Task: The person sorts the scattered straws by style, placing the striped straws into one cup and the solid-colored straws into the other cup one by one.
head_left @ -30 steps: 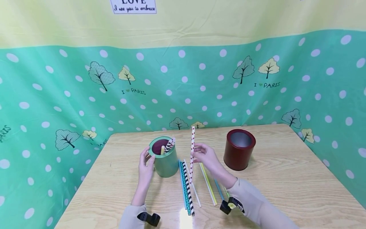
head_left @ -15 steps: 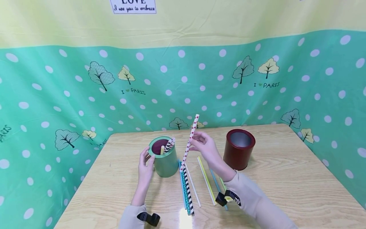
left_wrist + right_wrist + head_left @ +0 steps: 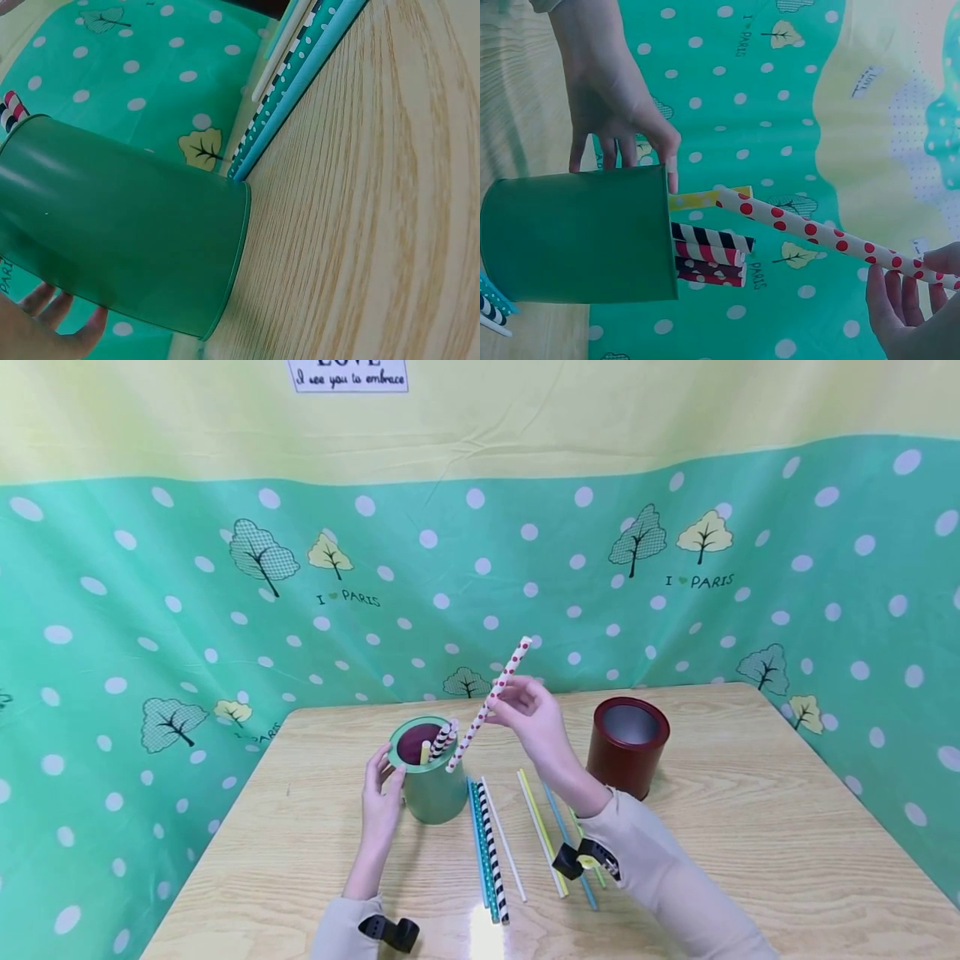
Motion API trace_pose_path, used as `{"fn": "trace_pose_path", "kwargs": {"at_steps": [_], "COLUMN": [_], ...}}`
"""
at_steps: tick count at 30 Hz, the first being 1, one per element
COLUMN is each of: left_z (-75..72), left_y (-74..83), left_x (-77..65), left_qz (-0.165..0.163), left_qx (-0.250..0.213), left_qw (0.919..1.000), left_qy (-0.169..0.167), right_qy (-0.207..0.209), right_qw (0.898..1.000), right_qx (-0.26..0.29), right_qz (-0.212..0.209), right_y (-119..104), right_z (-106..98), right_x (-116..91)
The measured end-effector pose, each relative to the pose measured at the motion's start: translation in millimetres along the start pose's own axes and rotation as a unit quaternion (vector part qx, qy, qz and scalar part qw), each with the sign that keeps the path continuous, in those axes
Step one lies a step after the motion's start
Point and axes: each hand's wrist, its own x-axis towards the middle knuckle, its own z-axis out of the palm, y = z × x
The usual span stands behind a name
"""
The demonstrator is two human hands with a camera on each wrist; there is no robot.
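My right hand (image 3: 528, 714) pinches a white paper straw with red dots (image 3: 489, 703) between thumb and fingers. The straw slants, its lower end close by the right rim of a green can (image 3: 435, 793); in the right wrist view that end overlaps a yellow straw (image 3: 694, 200). Black-and-white striped (image 3: 712, 236) and pink-and-white striped (image 3: 709, 253) straws also stick out of the can. On the can's left side, my left hand (image 3: 381, 806) holds it near the rim, fingers and thumb against the wall. The can stands upright on the wooden table (image 3: 300, 860).
Right of the green can lie blue, teal dotted and black-and-white striped straws (image 3: 493, 860) and a thin white straw (image 3: 504, 839). Yellow (image 3: 545, 827) and blue (image 3: 558, 814) straws lie under the right forearm. A dark red can (image 3: 628, 747) stands behind that arm.
The right hand has raised the red-dotted straw and moved it left, tilting it so its lower end comes near the green can's rim. The left hand has stayed put.
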Motion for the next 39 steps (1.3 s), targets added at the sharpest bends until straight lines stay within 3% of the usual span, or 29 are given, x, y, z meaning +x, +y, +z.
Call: {"fn": "trace_pose_path", "kwargs": {"at_steps": [7,13,24,39], "left_z": [0.2,0.1,0.3,0.2], "left_y": [0.1,0.2,1.7,2.8], "left_x": [0.7,1.0,1.2,-0.2], "left_qz": [0.001,0.003,-0.009,-0.008], "left_qx": [0.002,0.003,0.003,-0.003], "left_qw": [1.0000,1.0000,1.0000,1.0000], "left_qy": [-0.002,-0.001,-0.002,0.002], "right_qy": [-0.006,0.002,-0.022,-0.043], "right_qw": [0.999,0.995,0.992,0.990], "right_qx": [-0.001,-0.052,-0.092,-0.123], "right_qz": [-0.054,-0.086,-0.088,-0.059], "right_y": [-9,-12,4,27], "right_z": [8,14,24,36], "right_x": [5,11,22,28]}}
